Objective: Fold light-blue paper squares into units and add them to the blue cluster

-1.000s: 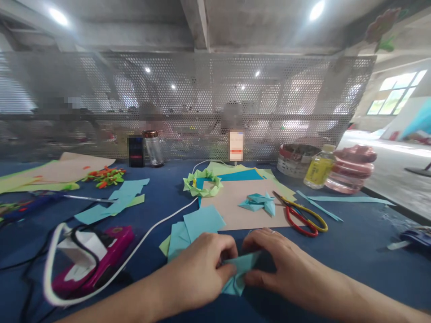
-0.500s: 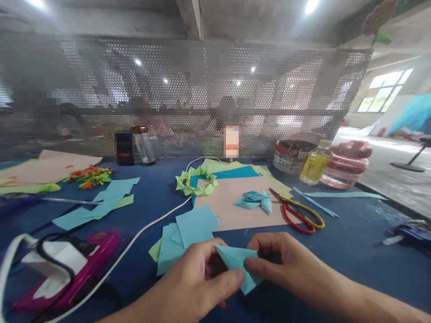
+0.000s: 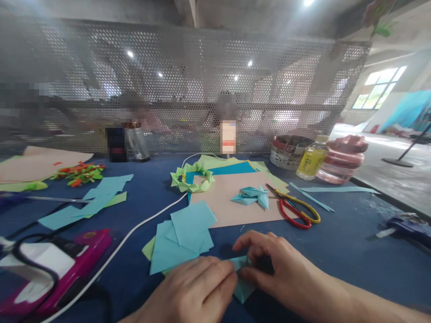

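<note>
A folded light-blue paper (image 3: 244, 289) lies low in front of me, partly hidden by both hands. My left hand (image 3: 198, 287) has its fingers pressed together at the paper's left side; its thumb is hidden. My right hand (image 3: 279, 264) grips the right side between thumb and bent fingers, with the index finger arched above. Left of them lies a stack of light-blue paper squares (image 3: 175, 242), with a little green showing beneath. Beyond are folded blue paper pieces (image 3: 252, 196) on a beige sheet (image 3: 218, 190), scissors (image 3: 298, 206) with red and yellow handles, and a green folded-paper ring (image 3: 173, 180).
Blue paper strips (image 3: 340, 189), a yellow-labelled bottle (image 3: 310, 162), a pink jug (image 3: 341, 161) and a round container (image 3: 286, 154) stand or lie right. A magenta device (image 3: 96, 249) with cables sits left, near a white cord (image 3: 131, 233). A perforated screen (image 3: 188, 98) closes the back.
My left hand has turned over, its back now up and its thumb out of sight. The folded paper is lower and more covered. My right index finger has lifted and stretched left.
</note>
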A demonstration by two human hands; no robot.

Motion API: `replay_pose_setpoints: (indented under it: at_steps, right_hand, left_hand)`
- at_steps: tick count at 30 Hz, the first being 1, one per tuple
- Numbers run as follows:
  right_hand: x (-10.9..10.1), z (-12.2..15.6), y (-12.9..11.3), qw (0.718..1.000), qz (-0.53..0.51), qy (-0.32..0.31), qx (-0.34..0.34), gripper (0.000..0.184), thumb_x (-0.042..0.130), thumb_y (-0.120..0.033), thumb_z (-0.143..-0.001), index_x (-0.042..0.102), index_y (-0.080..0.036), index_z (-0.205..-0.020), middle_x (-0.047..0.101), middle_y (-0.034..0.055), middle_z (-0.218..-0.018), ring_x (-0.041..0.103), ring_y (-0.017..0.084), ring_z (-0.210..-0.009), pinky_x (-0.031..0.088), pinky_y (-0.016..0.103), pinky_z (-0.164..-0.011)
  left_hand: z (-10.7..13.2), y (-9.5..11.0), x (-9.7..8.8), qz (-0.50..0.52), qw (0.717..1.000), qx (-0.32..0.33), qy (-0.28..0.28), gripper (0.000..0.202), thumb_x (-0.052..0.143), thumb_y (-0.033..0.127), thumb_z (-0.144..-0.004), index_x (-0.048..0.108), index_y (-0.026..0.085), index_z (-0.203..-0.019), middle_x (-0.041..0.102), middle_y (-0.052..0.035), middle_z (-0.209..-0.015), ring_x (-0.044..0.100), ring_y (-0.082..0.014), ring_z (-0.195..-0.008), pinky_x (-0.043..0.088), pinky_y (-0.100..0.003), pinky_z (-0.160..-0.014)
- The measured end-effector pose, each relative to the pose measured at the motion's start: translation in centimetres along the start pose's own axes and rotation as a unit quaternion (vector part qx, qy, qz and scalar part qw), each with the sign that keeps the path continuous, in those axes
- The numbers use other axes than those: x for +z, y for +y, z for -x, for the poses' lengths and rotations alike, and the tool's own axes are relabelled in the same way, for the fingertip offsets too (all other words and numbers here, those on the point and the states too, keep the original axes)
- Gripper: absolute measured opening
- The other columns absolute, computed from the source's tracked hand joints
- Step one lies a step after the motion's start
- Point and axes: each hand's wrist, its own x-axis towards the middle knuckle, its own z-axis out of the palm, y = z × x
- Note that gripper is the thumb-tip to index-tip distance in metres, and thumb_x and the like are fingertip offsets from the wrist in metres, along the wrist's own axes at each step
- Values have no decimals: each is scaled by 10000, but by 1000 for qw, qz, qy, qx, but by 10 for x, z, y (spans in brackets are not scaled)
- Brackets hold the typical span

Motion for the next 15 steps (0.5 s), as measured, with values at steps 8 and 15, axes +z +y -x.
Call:
replay_pose_setpoints:
  at_steps: [8, 15]
  right_hand:
    - [1, 1, 0, 997, -75, -16, 16, 266, 595, -241, -842, 579, -221, -1106, 539, -77, -636, 503, 122, -595, 383, 232, -577]
    - [3, 2, 0, 1000, -27, -12, 5, 265, 632, -198, -824, 616, -253, -1083, 600, -58, -700, 555, 154, -694, 419, 273, -679]
  left_hand:
    - [3, 0, -2, -5, 998, 5, -59, 251, 460, 64, -927, 686, 112, -1025, 763, -65, -920, 742, -196, -824, 619, -285, -731]
    - [1, 1, -5, 6, 999, -36, -30, 219, 521, 273, -971, 683, 178, -1083, 740, -68, -916, 732, -175, -857, 610, -256, -809]
